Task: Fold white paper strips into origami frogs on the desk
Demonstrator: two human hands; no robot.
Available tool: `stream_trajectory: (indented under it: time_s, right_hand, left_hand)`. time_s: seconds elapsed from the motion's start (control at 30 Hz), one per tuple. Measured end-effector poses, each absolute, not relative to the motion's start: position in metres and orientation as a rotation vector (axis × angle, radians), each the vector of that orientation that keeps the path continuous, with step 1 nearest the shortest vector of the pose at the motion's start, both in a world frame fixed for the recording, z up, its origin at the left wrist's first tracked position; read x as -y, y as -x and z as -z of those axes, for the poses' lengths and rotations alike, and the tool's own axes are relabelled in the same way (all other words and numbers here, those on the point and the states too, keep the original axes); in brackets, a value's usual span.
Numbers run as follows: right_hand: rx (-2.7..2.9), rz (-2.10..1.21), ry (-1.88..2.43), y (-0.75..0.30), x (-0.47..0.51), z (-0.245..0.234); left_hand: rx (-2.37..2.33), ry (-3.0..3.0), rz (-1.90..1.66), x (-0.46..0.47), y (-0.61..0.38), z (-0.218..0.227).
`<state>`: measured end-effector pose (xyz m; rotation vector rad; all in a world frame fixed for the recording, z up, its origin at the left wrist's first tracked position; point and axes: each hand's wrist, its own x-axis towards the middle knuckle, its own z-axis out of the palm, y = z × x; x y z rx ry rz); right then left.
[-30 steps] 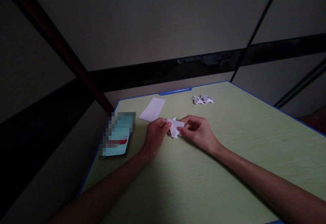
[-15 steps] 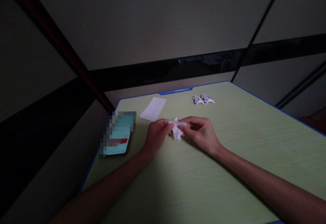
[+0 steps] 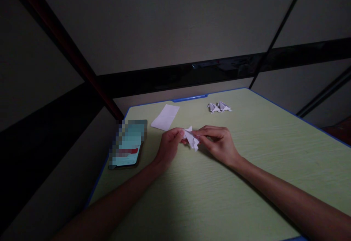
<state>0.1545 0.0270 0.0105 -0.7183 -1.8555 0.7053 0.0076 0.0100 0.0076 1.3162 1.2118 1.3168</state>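
Note:
A small white folded-paper figure (image 3: 192,139) is held between my two hands above the middle of the table. My left hand (image 3: 170,144) pinches its left side between thumb and fingers. On the other side, my right hand (image 3: 218,142) grips the right edge, its thumb and forefinger closed on the paper. Pointed flaps stick out at the figure's top and bottom. Parts of the fingers behind the paper are hidden.
Two folded-paper figures (image 3: 219,107) stand side by side at the back of the table (image 3: 260,160). A white sheet of paper (image 3: 165,117) lies behind my left hand. A lit phone (image 3: 127,146), partly pixelated, rests at the left edge. Dark cabinet panels (image 3: 175,25) rise behind.
The paper figure has turned and tilted between my hands; its flat upper band no longer faces me. My right thumb has drawn back toward the right edge. Other things stay put.

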Motion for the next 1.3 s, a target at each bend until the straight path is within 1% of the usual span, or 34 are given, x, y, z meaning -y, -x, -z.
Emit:
stream_trajectory:
  time_s: [0.2,0.43,0.67,0.87,1.3]
  right_hand:
    - [1.949,-0.676,0.635,-0.158,-0.031,-0.013]
    - [2.031,-0.620,0.547,-0.160,-0.030,-0.015]
    - [2.044,-0.556,0.555,-0.160,-0.030,-0.014]
    - [2.078,-0.517,0.539,-0.160,-0.029,-0.013]
    - [2.134,-0.487,0.529,-0.159,-0.027,-0.016]
  left_hand:
    - [-1.214,-1.274,-1.351,-0.011,-0.008,-0.004]
    - [-1.045,-1.210,-1.359,-0.015,-0.003,0.007]
    - [-0.980,-1.110,-1.363,-0.016,-0.005,0.001]
    - [-1.088,-1.242,-1.318,-0.016,-0.004,0.002]
    - [-1.154,-1.247,-1.338,-0.014,-0.004,0.002]
